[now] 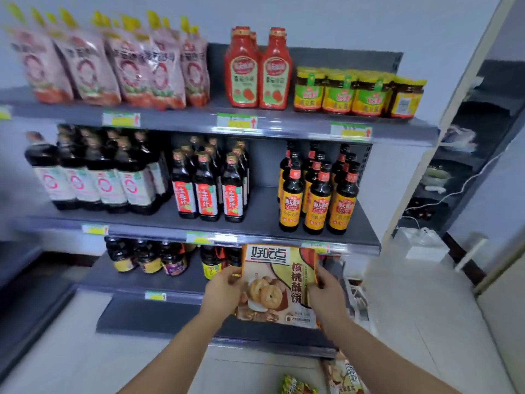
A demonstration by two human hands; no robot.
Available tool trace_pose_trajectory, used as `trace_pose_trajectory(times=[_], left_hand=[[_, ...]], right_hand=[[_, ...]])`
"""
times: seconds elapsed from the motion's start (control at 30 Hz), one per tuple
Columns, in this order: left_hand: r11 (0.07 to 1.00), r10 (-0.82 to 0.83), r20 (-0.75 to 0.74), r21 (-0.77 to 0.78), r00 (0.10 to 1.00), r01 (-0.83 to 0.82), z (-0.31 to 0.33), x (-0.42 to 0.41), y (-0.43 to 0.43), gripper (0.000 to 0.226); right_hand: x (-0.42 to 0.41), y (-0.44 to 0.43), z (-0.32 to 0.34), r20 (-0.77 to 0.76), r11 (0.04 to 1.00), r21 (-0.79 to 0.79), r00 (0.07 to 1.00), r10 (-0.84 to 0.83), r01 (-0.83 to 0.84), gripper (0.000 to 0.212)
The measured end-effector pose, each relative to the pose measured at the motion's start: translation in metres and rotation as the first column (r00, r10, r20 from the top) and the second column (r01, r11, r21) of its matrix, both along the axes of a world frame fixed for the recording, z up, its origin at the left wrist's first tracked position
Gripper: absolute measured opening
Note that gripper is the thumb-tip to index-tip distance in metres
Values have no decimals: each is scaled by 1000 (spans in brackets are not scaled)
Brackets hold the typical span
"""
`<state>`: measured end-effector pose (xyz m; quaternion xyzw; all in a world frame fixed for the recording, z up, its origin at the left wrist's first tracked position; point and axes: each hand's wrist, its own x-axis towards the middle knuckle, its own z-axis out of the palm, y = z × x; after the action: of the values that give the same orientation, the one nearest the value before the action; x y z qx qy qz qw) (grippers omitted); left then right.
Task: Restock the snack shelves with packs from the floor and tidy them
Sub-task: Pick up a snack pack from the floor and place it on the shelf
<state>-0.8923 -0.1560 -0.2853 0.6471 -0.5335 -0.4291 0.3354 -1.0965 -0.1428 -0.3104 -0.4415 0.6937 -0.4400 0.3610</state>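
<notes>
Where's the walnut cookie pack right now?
Head view, lower centre: the walnut cookie pack is gripped between left hand and right hand, just right of the yellow-labelled bottle.

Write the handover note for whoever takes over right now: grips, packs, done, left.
Left grip: holds the biscuit pack by its left edge.
Right grip: holds its right edge.
The pack is upright, off the floor, in front of the lower shelf.
Floor: second biscuit pack and green pack.
Done: one pack in hand.
Left: shelve it, fetch the floor packs, tidy.
</notes>
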Motion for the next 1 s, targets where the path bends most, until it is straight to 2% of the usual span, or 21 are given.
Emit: trace_pose_trajectory(times=[0.13,0.27,0.57,0.8,1.0], left_hand=[[993,119,16,-26,993,-118,21,86,10,34],[968,240,-13,-72,971,-241,41,173,24,27],[864,480,-84,-130,874,-487,68,360,55,22],[752,625,-31,-245,780,-612,104,453,73,25],[666,717,-9,-284,697,-689,122,519,53,22]], right_hand=[[83,-20,18,3,992,-53,994,114,-113,62],[175,-34,40,18,975,-72,977,214,-212,52],[373,-46,78,97,893,-186,897,431,-409,45],[490,-59,109,54,798,-222,810,583,-560,48],[564,-93,138,46,712,-274,731,681,-646,47]])
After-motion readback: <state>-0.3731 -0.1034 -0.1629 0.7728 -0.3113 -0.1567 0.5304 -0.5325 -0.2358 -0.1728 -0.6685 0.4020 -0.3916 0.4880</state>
